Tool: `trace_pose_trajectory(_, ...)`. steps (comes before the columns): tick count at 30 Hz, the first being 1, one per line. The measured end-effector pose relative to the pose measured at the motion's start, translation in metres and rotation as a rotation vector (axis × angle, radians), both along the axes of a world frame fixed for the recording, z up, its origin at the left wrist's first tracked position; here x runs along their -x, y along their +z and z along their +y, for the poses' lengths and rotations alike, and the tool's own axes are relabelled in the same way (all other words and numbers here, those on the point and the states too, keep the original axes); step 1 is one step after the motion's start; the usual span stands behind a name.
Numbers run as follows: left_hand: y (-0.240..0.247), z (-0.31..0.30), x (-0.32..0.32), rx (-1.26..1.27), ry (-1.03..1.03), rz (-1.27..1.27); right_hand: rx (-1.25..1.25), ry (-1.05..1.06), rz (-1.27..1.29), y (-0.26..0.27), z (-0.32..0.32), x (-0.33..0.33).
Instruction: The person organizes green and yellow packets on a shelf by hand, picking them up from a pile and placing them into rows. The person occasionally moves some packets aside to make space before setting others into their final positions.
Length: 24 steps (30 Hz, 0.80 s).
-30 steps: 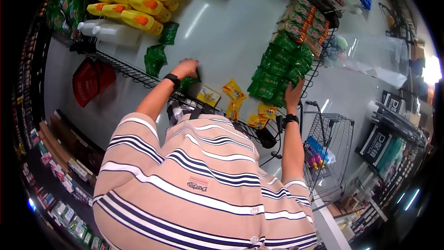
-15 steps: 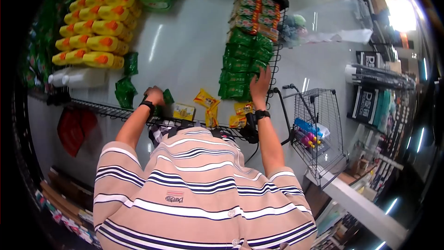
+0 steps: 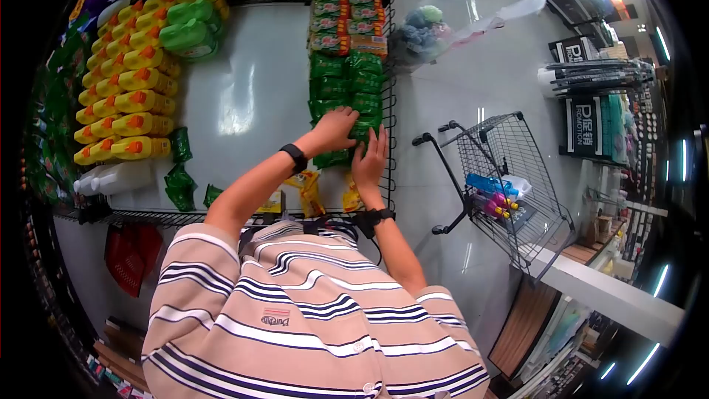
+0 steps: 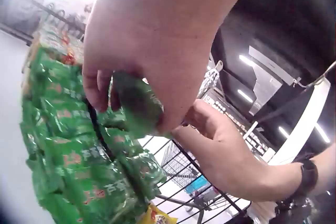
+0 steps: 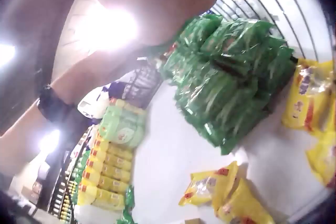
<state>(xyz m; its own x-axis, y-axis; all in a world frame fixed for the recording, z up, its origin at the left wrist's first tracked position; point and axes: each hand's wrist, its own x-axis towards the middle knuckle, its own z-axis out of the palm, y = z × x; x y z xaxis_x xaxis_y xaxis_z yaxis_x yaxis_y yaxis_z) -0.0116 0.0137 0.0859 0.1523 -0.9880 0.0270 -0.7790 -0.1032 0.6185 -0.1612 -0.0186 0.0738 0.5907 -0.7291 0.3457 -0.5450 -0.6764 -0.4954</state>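
Observation:
Green packets (image 3: 329, 89) lie in overlapping rows along the right side of the wire-edged shelf (image 3: 244, 96). Over their near end is my left hand (image 3: 334, 133); the left wrist view shows this hand (image 4: 152, 50) gripping one green packet (image 4: 137, 103) above the rows (image 4: 73, 155). My right hand (image 3: 371, 166) is beside it at the right edge, fingers extended toward the packets. In the right wrist view the right hand (image 5: 157, 3) hides part of the stack (image 5: 226, 77). Yellow packets (image 3: 310, 191) lie nearer my body.
Yellow bottles (image 3: 140, 103) and green bottles (image 3: 190, 33) stand on the shelf's left. Loose green packets (image 3: 179, 186) lie near its front left. Red-and-green packs (image 3: 329, 22) sit behind the green rows. A shopping cart (image 3: 509, 185) stands right, beyond the wire rim (image 3: 391, 103).
My left hand has moved right, from the loose packets at the front to the green rows, and carries a packet. The right hand has shifted nearer the front, and the head view has turned.

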Motion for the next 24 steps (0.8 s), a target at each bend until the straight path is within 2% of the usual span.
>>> trace_pose_trajectory(1,-0.006,-0.012,0.01,0.063,0.038,-0.04,0.005,-0.007,-0.004,-0.007,-0.008,0.004)
trace_pose_trajectory(3,-0.025,-0.023,0.023,-0.034,0.037,0.049,-0.028,-0.065,0.11,-0.019,-0.02,0.009)
trace_pose_trajectory(6,-0.038,-0.018,0.041,0.041,0.189,0.085,-0.065,-0.024,0.164,-0.027,-0.026,0.01)
trace_pose_trajectory(8,-0.043,-0.01,0.035,0.011,0.164,0.045,-0.07,-0.019,0.188,-0.033,-0.024,0.009)
trace_pose_trajectory(10,-0.046,0.004,0.03,-0.027,0.149,0.013,0.007,0.013,0.354,-0.035,-0.02,0.01)
trace_pose_trajectory(12,-0.046,0.016,0.021,0.088,0.207,0.044,0.011,0.034,0.346,-0.036,-0.02,0.01)
trace_pose_trajectory(15,-0.045,0.044,0.006,0.011,0.25,0.107,0.029,0.058,0.329,-0.04,-0.021,0.013)
trace_pose_trajectory(17,-0.04,0.054,-0.001,0.064,0.241,0.072,-0.085,0.089,0.224,-0.05,-0.025,0.012)
trace_pose_trajectory(21,-0.038,0.075,-0.009,0.116,0.272,0.045,0.011,0.093,0.173,-0.029,-0.03,-0.009)
trace_pose_trajectory(24,-0.05,0.099,-0.014,0.138,0.329,0.136,0.053,0.298,0.484,-0.03,-0.05,-0.018)
